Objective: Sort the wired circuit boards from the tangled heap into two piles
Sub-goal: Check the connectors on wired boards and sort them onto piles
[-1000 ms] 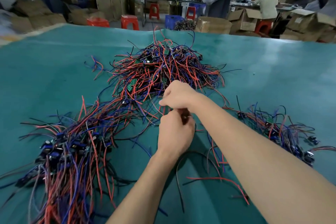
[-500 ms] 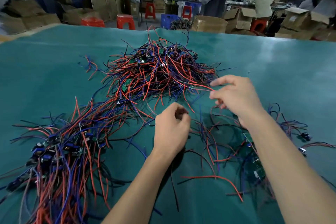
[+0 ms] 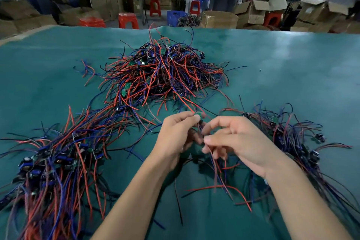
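Red and blue leads trail from a small green circuit board (image 3: 197, 115) that the left hand (image 3: 178, 134) pinches between thumb and fingertips, just in front of the tangled heap (image 3: 163, 72) on the teal table mat (image 3: 282, 68). One red lead (image 3: 185, 101) runs from the board straight back into the heap, so the board does not look fully free. The right hand (image 3: 239, 142), just right of the left, has its fingers curled and closed on several of the hanging wires below the board; how many it grips I cannot tell.

Two sorted piles flank the heap on its near side: a large one (image 3: 56, 161) to the left, a smaller one (image 3: 288, 138) to the right, both with their leads spread loosely over the mat.

The main risk, as I judge it, is that red lead. If it is snagged under other wires, a pull would drag neighbouring boards out of the heap or strain the solder joint. Loose wires (image 3: 220, 187) lying near the heap's front could also catch on the hanging leads and ride along into a pile. And since both piles sprawl toward the hands, a careless drop may land across stray leads and knot them again.
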Tool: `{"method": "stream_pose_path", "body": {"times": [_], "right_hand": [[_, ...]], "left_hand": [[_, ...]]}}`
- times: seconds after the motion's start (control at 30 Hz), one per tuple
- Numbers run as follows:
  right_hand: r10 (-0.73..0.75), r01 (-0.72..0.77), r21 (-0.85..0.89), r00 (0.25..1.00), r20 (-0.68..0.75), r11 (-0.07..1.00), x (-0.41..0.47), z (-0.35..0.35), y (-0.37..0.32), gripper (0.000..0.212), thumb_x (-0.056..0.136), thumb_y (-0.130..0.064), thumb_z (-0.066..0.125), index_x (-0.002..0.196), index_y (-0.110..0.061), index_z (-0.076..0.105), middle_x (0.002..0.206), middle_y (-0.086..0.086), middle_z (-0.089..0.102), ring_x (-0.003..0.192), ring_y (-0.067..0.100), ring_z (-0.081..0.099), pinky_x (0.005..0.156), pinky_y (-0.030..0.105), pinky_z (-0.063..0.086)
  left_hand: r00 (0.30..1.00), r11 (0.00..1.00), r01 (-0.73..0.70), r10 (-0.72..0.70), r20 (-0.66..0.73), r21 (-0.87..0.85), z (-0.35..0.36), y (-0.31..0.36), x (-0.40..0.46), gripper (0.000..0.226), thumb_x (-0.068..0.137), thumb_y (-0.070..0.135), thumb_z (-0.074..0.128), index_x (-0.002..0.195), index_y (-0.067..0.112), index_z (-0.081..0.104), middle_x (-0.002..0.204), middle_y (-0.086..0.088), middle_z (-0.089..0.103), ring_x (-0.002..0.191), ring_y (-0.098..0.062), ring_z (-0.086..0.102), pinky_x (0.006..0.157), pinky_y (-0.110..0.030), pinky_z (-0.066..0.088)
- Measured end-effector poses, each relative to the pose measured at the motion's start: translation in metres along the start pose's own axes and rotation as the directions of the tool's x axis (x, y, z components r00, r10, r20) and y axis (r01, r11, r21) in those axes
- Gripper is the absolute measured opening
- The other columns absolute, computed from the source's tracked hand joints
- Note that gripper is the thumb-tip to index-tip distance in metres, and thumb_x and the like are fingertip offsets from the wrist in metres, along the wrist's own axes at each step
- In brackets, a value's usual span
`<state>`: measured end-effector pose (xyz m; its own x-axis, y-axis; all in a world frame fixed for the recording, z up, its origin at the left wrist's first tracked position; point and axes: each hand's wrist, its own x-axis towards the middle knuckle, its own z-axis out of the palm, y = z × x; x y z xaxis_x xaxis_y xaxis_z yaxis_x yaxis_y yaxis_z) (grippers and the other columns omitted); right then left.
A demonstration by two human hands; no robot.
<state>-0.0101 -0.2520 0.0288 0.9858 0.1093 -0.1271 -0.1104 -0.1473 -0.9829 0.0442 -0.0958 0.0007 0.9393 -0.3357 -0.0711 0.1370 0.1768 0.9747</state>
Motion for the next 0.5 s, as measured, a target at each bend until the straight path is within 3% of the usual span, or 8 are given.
{"method": "stream_pose_path", "body": {"times": [0.07, 0.17, 0.33, 0.43, 0.5], "right_hand": [[-0.056, 0.056, -0.005, 0.987, -0.154, 0.998, 0.002, -0.003, 0.002, 0.007, 0.080, -0.022, 0.080, 0.078, -0.019, 0.073, 0.067, 0.015, 0.073, 0.047, 0.019, 0.056, 0.042, 0.020, 0.037], [-0.175, 0.173, -0.042, 0.892, -0.417, 0.984, 0.006, -0.012, 0.009, 0.015, 0.085, -0.027, 0.080, 0.074, -0.023, 0.071, 0.058, 0.003, 0.063, 0.047, 0.014, 0.050, 0.042, 0.017, 0.035], [-0.247, 0.209, -0.137, 0.888, -0.388, 0.968, 0.009, -0.003, 0.014, 0.022, 0.074, -0.044, 0.079, 0.084, -0.025, 0.077, 0.069, 0.009, 0.069, 0.059, 0.014, 0.057, 0.049, 0.021, 0.040], [-0.246, 0.210, -0.133, 0.887, -0.391, 0.969, 0.011, 0.001, 0.017, 0.012, 0.080, -0.028, 0.085, 0.085, -0.019, 0.079, 0.070, 0.010, 0.072, 0.058, 0.015, 0.061, 0.049, 0.022, 0.044], [-0.222, 0.231, -0.024, 0.892, -0.394, 0.973, 0.012, 0.002, 0.017, 0.007, 0.085, -0.010, 0.081, 0.080, -0.010, 0.078, 0.070, 0.007, 0.072, 0.057, 0.014, 0.061, 0.049, 0.022, 0.046]], "left_hand": [[0.996, 0.998, 0.025, -0.020, 0.084, -0.062, -0.001, 0.002, -0.003, 0.020, 0.099, 0.014, 0.052, 0.101, 0.013, 0.072, 0.069, 0.003, 0.067, 0.040, -0.009, 0.048, 0.047, -0.022, 0.019], [0.975, 0.997, 0.029, -0.014, 0.221, -0.065, 0.000, 0.001, -0.006, 0.018, 0.097, 0.015, 0.056, 0.101, 0.017, 0.073, 0.069, -0.002, 0.064, 0.040, -0.008, 0.043, 0.041, -0.020, 0.015], [0.977, 0.995, -0.096, 0.089, 0.194, 0.029, 0.003, -0.005, -0.006, 0.017, 0.082, 0.014, 0.076, 0.097, 0.010, 0.070, 0.067, -0.012, 0.068, 0.036, -0.009, 0.037, 0.038, -0.015, 0.027], [0.982, 0.986, -0.136, 0.121, 0.144, 0.099, 0.002, -0.008, -0.003, 0.026, 0.078, 0.013, 0.080, 0.096, 0.004, 0.064, 0.064, -0.010, 0.069, 0.036, -0.010, 0.037, 0.038, -0.016, 0.029], [0.984, 0.981, -0.141, 0.125, 0.126, 0.131, 0.002, -0.010, -0.002, 0.030, 0.077, 0.016, 0.082, 0.098, 0.005, 0.063, 0.066, -0.012, 0.070, 0.037, -0.011, 0.039, 0.038, -0.016, 0.030]]}}
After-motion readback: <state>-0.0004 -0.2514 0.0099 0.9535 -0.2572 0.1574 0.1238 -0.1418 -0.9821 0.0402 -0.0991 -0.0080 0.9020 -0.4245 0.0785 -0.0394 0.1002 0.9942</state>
